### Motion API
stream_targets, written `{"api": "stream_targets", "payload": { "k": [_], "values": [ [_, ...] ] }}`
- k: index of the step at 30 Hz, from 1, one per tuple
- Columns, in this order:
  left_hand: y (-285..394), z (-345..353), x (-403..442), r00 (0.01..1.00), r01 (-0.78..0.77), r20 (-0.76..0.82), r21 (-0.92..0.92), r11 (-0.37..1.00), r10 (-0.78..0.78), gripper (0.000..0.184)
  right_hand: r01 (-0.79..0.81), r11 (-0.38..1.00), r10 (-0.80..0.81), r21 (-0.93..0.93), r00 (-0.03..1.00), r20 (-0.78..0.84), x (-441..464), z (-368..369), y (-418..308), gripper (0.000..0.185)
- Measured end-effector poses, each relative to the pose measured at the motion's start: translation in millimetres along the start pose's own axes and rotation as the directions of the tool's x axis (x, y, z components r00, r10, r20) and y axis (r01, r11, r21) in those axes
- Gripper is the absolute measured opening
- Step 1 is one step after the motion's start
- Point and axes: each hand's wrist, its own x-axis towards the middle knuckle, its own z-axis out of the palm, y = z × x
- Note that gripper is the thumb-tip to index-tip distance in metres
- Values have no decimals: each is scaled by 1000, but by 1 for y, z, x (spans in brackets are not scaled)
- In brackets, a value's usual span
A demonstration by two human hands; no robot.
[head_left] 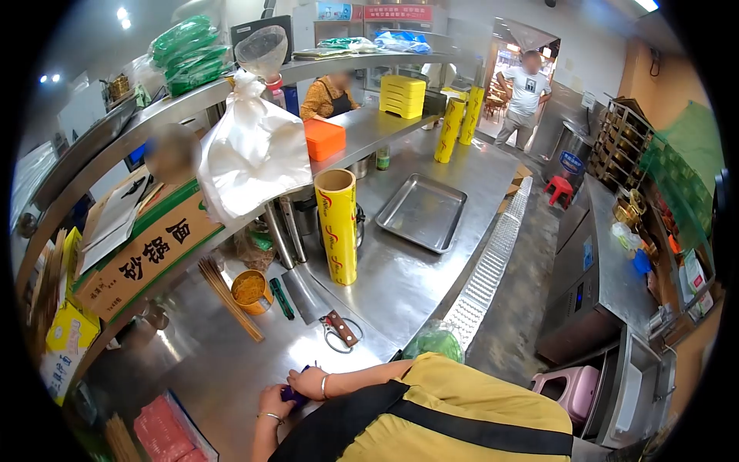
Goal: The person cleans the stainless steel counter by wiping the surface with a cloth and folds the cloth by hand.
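Left hand (273,401) and right hand (309,382) hold something purple (290,394) between them.

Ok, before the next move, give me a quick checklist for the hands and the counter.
1. Left hand and right hand both at the purple item: ok.
2. Firm grip on it: cannot tell, the hands cover much of it.
3. Cleaver apart from both hands: ok.
4. Blades put away: not ok, the cleaver lies out on the counter.
5. Nearest yellow roll upright: ok.
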Motion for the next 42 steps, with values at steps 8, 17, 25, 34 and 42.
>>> {"api": "stream_targets", "payload": {
  "k": [8, 17, 25, 34, 42],
  "values": [
    [-12, 36, -40, 935, -213, -264, 120, 970, 238, 46, 52, 998, -58, 42, 987, 151, -2, -5, 5, 35],
    [43, -24, -69, 950, -206, -201, -979, 5, -239, 57, -138, 754, 228, 642, 972, -58, -1, -48, -7, 47],
    [-1, 7, -36, 947, 183, 268, -902, -392, -174, 29, 111, 911, -176, 397, 976, 130, -19, -66, -29, 38],
    [40, -18, -40, 978, 20, 86, -947, -322, -192, 46, -37, 753, 48, 657, 999, 1, -16, -63, -27, 48],
    [52, 0, -68, 997, 45, 67, -934, -355, -49, 58, -57, 963, 44, 262, 998, 55, -4, -62, -49, 46]
  ]
}}
